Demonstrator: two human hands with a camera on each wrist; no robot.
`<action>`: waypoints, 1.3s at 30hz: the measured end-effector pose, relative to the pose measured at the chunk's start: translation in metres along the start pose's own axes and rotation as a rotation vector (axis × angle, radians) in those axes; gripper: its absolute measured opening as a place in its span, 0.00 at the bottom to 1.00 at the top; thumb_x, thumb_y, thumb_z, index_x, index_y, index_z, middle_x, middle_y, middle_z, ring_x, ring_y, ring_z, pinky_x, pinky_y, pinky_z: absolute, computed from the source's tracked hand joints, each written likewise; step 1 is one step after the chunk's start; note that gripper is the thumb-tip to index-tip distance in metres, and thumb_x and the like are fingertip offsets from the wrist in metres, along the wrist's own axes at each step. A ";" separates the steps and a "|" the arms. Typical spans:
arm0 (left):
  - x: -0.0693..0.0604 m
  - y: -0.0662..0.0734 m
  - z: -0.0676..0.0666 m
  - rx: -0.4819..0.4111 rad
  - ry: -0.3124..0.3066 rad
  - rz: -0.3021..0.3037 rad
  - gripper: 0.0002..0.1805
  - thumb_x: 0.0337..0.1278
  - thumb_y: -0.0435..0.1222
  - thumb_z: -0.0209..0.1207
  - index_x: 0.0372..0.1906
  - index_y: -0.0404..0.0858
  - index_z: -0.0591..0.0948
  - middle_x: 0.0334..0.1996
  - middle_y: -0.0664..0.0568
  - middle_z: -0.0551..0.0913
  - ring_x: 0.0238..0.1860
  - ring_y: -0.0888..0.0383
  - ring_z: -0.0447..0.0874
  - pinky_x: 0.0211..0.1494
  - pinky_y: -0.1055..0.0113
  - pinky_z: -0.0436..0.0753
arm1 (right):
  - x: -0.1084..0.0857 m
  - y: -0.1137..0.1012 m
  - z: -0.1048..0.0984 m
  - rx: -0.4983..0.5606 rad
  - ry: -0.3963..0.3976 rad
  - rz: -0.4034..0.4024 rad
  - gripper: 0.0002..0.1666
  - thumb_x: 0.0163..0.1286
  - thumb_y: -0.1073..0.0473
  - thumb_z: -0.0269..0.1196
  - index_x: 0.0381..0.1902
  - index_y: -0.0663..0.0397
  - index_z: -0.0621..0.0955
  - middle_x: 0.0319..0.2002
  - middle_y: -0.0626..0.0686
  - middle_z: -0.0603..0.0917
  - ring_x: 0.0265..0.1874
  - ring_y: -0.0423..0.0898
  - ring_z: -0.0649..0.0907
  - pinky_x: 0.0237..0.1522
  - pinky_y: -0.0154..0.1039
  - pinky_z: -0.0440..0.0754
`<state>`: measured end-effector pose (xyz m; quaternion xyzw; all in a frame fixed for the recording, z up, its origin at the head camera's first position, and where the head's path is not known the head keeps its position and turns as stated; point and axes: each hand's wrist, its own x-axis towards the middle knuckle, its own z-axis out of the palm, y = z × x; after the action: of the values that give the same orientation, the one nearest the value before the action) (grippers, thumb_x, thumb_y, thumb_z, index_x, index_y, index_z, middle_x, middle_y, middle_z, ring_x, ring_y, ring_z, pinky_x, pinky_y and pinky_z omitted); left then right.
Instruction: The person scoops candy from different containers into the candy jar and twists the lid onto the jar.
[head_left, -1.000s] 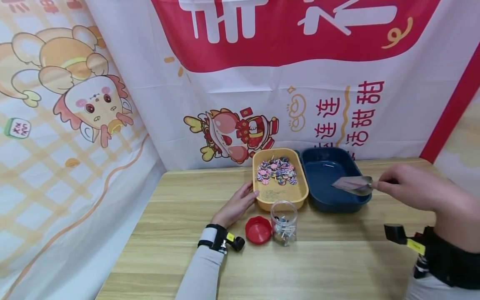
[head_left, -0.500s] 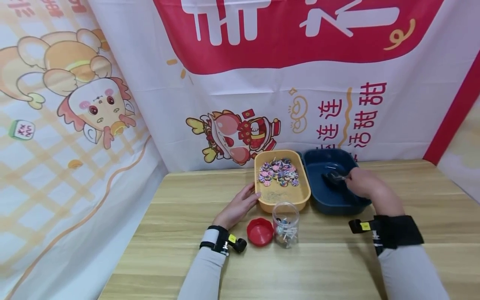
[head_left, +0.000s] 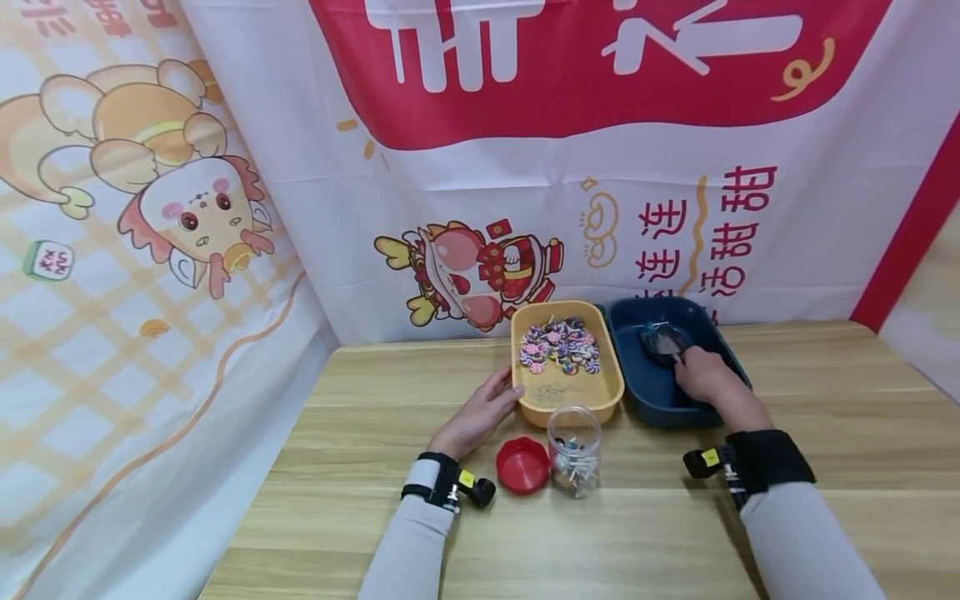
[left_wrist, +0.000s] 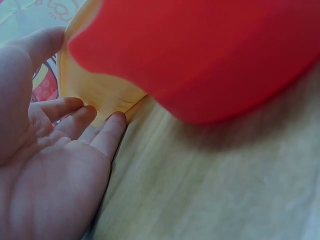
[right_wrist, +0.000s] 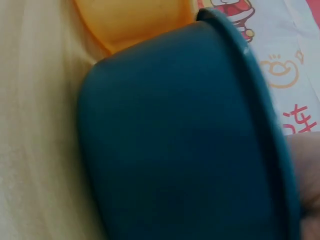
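In the head view my left hand [head_left: 474, 419] rests against the left side of a yellow plastic bin [head_left: 555, 400] holding a heap of swirl-patterned candies [head_left: 558, 343]. The left wrist view shows its thumb at the rim and fingertips touching the outer wall. My right hand [head_left: 708, 375] grips the handle of a shiny scoop [head_left: 663, 340], which is down inside a dark blue bin [head_left: 647, 392]. A little blue shows near the scoop's far edge, too small to identify. In the right wrist view the blue bin's wall hides most of that hand.
A clear plastic jar [head_left: 574, 458], partly filled with white-stick lollipops, stands before the yellow bin. Left of it lies a red scalloped lid [head_left: 522, 465]. Both bins sit side by side at the back of the wooden table [head_left: 600, 542], against a printed cloth [head_left: 465, 183].
My right hand has swung left with the scoop, down into the blue bin, then pushed it toward the back. The left hand stays at the yellow bin.
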<state>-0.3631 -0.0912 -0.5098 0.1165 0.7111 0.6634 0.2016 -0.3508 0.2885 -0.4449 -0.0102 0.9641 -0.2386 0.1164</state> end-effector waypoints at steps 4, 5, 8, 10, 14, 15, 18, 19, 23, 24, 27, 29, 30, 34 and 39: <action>-0.002 0.000 0.001 -0.011 0.001 -0.006 0.44 0.71 0.54 0.59 0.83 0.48 0.52 0.82 0.49 0.53 0.79 0.54 0.58 0.78 0.59 0.66 | 0.003 0.001 0.004 0.015 -0.013 -0.004 0.15 0.80 0.62 0.44 0.35 0.65 0.74 0.29 0.58 0.74 0.31 0.53 0.78 0.32 0.42 0.78; -0.002 0.000 0.001 -0.015 0.001 -0.005 0.43 0.72 0.52 0.59 0.83 0.48 0.52 0.82 0.49 0.53 0.79 0.53 0.57 0.79 0.59 0.65 | 0.003 0.001 0.005 0.015 -0.020 -0.011 0.15 0.80 0.63 0.45 0.36 0.66 0.74 0.29 0.58 0.74 0.31 0.53 0.78 0.33 0.42 0.77; -0.003 0.000 0.001 -0.024 -0.001 -0.004 0.41 0.75 0.49 0.56 0.83 0.47 0.51 0.82 0.48 0.52 0.79 0.53 0.57 0.79 0.58 0.65 | 0.006 0.001 0.007 0.007 -0.029 -0.033 0.13 0.79 0.63 0.45 0.39 0.67 0.73 0.31 0.59 0.73 0.31 0.53 0.77 0.33 0.43 0.76; -0.003 0.000 0.001 -0.027 -0.001 -0.004 0.40 0.76 0.49 0.55 0.83 0.47 0.51 0.82 0.49 0.52 0.79 0.53 0.56 0.79 0.58 0.65 | 0.007 0.002 0.007 0.005 -0.043 -0.045 0.12 0.79 0.63 0.45 0.40 0.68 0.71 0.32 0.59 0.73 0.31 0.54 0.77 0.33 0.43 0.76; -0.004 0.000 0.001 -0.027 -0.002 -0.007 0.42 0.74 0.51 0.57 0.83 0.48 0.52 0.82 0.49 0.53 0.79 0.54 0.57 0.79 0.59 0.65 | 0.005 0.002 0.007 0.005 -0.074 -0.069 0.12 0.80 0.63 0.45 0.40 0.68 0.70 0.31 0.58 0.72 0.31 0.53 0.76 0.34 0.43 0.76; -0.004 0.000 0.002 -0.028 -0.002 -0.005 0.43 0.73 0.52 0.58 0.83 0.48 0.52 0.82 0.49 0.53 0.79 0.53 0.57 0.79 0.59 0.65 | 0.005 0.002 0.007 0.010 -0.079 -0.075 0.12 0.80 0.63 0.44 0.40 0.68 0.70 0.31 0.58 0.71 0.31 0.53 0.76 0.33 0.43 0.76; -0.004 0.000 0.002 -0.026 -0.001 -0.006 0.45 0.70 0.55 0.60 0.83 0.49 0.53 0.82 0.49 0.53 0.79 0.54 0.57 0.78 0.59 0.66 | 0.002 0.002 0.007 0.023 -0.070 -0.115 0.13 0.81 0.63 0.44 0.39 0.67 0.71 0.30 0.57 0.71 0.30 0.52 0.75 0.32 0.42 0.74; -0.004 0.000 0.002 -0.025 0.000 -0.004 0.46 0.69 0.56 0.60 0.83 0.49 0.53 0.82 0.49 0.53 0.79 0.54 0.57 0.78 0.59 0.66 | 0.001 0.002 0.006 0.031 -0.060 -0.130 0.13 0.81 0.63 0.44 0.39 0.67 0.70 0.30 0.57 0.71 0.29 0.51 0.75 0.31 0.41 0.74; -0.003 0.001 0.003 -0.020 -0.003 -0.007 0.43 0.72 0.52 0.58 0.83 0.48 0.52 0.82 0.49 0.53 0.79 0.54 0.57 0.78 0.59 0.65 | -0.008 -0.003 -0.002 0.108 -0.007 -0.197 0.12 0.82 0.62 0.44 0.41 0.66 0.69 0.28 0.55 0.72 0.26 0.49 0.75 0.27 0.41 0.73; -0.002 0.002 0.003 -0.019 -0.006 -0.007 0.42 0.73 0.51 0.58 0.83 0.48 0.52 0.82 0.49 0.53 0.79 0.53 0.57 0.79 0.59 0.65 | -0.012 -0.006 -0.006 0.130 0.009 -0.217 0.12 0.83 0.61 0.43 0.41 0.66 0.68 0.28 0.55 0.72 0.25 0.49 0.74 0.26 0.41 0.73; 0.000 0.003 0.004 -0.017 -0.012 -0.010 0.40 0.76 0.48 0.55 0.83 0.49 0.52 0.82 0.50 0.53 0.79 0.54 0.57 0.79 0.59 0.65 | -0.028 -0.018 -0.023 0.157 0.066 -0.281 0.12 0.84 0.60 0.43 0.42 0.64 0.68 0.28 0.53 0.72 0.24 0.49 0.74 0.25 0.41 0.73; 0.000 0.004 0.003 -0.017 -0.014 -0.008 0.40 0.75 0.48 0.56 0.83 0.49 0.51 0.82 0.50 0.53 0.79 0.54 0.57 0.79 0.59 0.65 | -0.040 -0.027 -0.035 0.150 0.096 -0.328 0.13 0.85 0.58 0.44 0.45 0.63 0.69 0.29 0.53 0.72 0.25 0.48 0.73 0.26 0.41 0.72; 0.000 0.004 0.003 -0.018 -0.012 -0.007 0.40 0.75 0.48 0.56 0.83 0.48 0.51 0.82 0.49 0.52 0.79 0.54 0.57 0.79 0.59 0.65 | -0.046 -0.032 -0.040 0.143 0.110 -0.354 0.13 0.85 0.57 0.45 0.45 0.63 0.71 0.29 0.52 0.72 0.26 0.48 0.73 0.26 0.40 0.71; -0.001 0.004 0.003 -0.023 -0.002 -0.005 0.41 0.75 0.48 0.56 0.83 0.47 0.51 0.82 0.48 0.51 0.79 0.53 0.56 0.79 0.59 0.65 | -0.073 -0.051 -0.057 0.143 0.083 -0.413 0.14 0.85 0.55 0.48 0.47 0.59 0.75 0.29 0.52 0.74 0.27 0.49 0.74 0.27 0.39 0.71; -0.002 0.004 0.002 -0.023 -0.002 -0.010 0.39 0.77 0.46 0.54 0.83 0.47 0.51 0.82 0.48 0.52 0.79 0.53 0.57 0.78 0.59 0.65 | -0.105 -0.070 -0.068 0.159 0.004 -0.509 0.11 0.83 0.53 0.52 0.46 0.53 0.78 0.24 0.49 0.73 0.23 0.47 0.75 0.24 0.38 0.74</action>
<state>-0.3611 -0.0901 -0.5061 0.1114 0.7040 0.6703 0.2068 -0.2665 0.2651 -0.3308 -0.2427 0.9089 -0.3352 0.0513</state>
